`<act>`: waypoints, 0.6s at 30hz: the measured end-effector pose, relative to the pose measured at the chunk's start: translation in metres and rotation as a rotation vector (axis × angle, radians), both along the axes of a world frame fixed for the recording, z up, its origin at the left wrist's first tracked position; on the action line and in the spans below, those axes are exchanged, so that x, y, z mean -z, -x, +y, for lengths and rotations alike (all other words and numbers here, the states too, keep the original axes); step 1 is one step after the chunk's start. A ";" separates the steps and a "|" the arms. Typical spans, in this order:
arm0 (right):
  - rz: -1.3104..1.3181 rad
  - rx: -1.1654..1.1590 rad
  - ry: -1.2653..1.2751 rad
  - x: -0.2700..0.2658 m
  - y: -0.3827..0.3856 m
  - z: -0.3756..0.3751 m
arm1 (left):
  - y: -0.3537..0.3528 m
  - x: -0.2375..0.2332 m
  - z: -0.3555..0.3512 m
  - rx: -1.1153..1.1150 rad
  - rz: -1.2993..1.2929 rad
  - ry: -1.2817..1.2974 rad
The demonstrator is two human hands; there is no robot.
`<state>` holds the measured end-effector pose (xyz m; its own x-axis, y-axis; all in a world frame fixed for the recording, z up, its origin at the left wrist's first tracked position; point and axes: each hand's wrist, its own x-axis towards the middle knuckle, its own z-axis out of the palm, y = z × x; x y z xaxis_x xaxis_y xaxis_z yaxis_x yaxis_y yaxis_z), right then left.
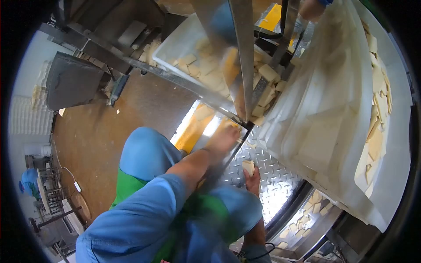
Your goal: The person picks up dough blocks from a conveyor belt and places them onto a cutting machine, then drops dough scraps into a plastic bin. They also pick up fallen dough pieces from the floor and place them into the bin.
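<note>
**Pale block in the right hand, above the steel plate**

Steel diamond plate [276, 175] fills the middle of the view, seen from above. The right hand [253, 179] comes up from the lower edge over this plate. Its fingers are closed round a small pale block [248, 166], which sits at the fingertips, just off the plate surface.

The left hand [223, 140] reaches out on a blue-sleeved arm to the slanted metal rail [193, 87] at the plate's edge. It is blurred, so I cannot tell whether it grips the rail or only lies against it. The two hands are near each other but not touching.

Beyond the rail, a white tray [175, 44] holds a heap of similar pale pieces. An upright metal post [243, 52] crosses in front of it. To the right, a white plastic sheet [324, 101] drapes over a big container, with pale slabs [378, 109] along its far side. At lower right, more pieces lie in a round metal bin [307, 215].

Brown floor [96, 131] lies to the left. Another person in blue [28, 180] stands far off at the left edge.
</note>
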<state>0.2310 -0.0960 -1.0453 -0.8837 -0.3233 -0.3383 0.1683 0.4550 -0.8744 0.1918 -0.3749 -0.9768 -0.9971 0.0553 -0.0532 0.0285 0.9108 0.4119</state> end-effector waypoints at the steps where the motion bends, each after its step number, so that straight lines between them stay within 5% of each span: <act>1: 0.013 -0.004 -0.010 -0.003 -0.002 -0.003 | -0.011 -0.001 -0.003 -0.262 0.130 -0.062; 3: -0.030 -0.013 -0.054 -0.020 0.004 -0.006 | -0.019 0.007 -0.025 -0.738 0.354 -0.216; 5: -0.074 -0.015 -0.107 -0.027 0.006 -0.008 | -0.002 0.006 -0.058 -1.252 0.254 -0.327; 7: -0.076 0.025 -0.031 -0.022 0.008 -0.008 | -0.002 0.015 -0.089 -1.182 0.220 -0.173; 9: -0.072 0.027 -0.022 -0.025 0.010 -0.008 | 0.011 0.016 -0.109 -1.105 -0.262 -0.244; 11: -0.068 0.039 -0.015 -0.030 0.012 -0.009 | 0.020 0.014 -0.117 -1.031 -0.314 -0.186; 13: -0.064 -0.008 -0.132 -0.015 0.008 -0.003 | 0.024 0.016 -0.123 -0.832 -0.478 0.152; 15: -0.033 0.006 -0.051 -0.021 0.005 -0.003 | 0.018 0.021 -0.121 -0.968 -0.245 -0.030; 16: 0.008 0.007 0.026 -0.026 0.008 -0.004 | 0.018 0.012 -0.114 -0.807 -0.331 0.062; 17: 0.013 0.023 0.046 -0.036 0.008 0.003 | 0.026 0.009 -0.113 -0.888 -0.426 -0.163; 18: 0.004 0.041 0.041 -0.049 0.006 0.009 | 0.018 0.051 -0.122 -0.829 -0.476 -0.065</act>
<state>0.2247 -0.0867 -0.9962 -0.8980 -0.3003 -0.3214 0.1822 0.4111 -0.8932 0.1738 -0.4965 -1.0276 -0.5951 -0.6408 -0.4850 -0.7983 0.5411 0.2646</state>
